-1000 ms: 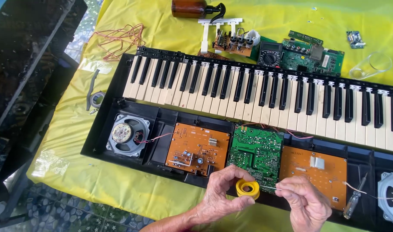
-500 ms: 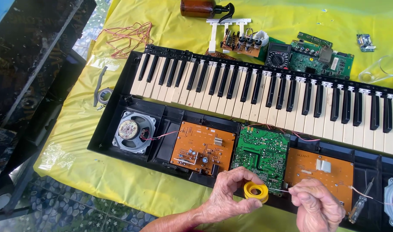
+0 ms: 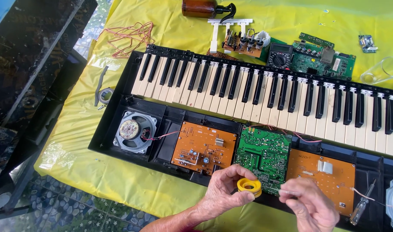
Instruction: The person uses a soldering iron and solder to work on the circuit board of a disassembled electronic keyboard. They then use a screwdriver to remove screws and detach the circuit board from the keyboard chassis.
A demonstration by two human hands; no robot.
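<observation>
My left hand (image 3: 224, 192) grips a small yellow spool (image 3: 249, 186) between thumb and fingers. My right hand (image 3: 309, 204) pinches a thin strand (image 3: 274, 190) drawn out from that spool. Both hands hover over the front edge of an opened electronic keyboard (image 3: 265, 88), just below its green circuit board (image 3: 262, 153). An orange board (image 3: 201, 147) lies to the left of the green one and another orange board (image 3: 321, 170) to the right. A round speaker (image 3: 134, 131) sits at the left end of the black case.
A screwdriver (image 3: 360, 206) lies in the case at the right. Loose boards (image 3: 319, 55), a multimeter (image 3: 279, 56), a brown bottle (image 3: 201, 7) and a clear cup (image 3: 383, 71) lie behind the keys on the yellow cloth (image 3: 76, 129). Red wires (image 3: 130, 36) and a tape roll (image 3: 105, 94) lie left.
The view has shifted so the keyboard sits further right and lower in frame. My hands stay together on the yellow spool, the right hand drawing the strand slightly out.
</observation>
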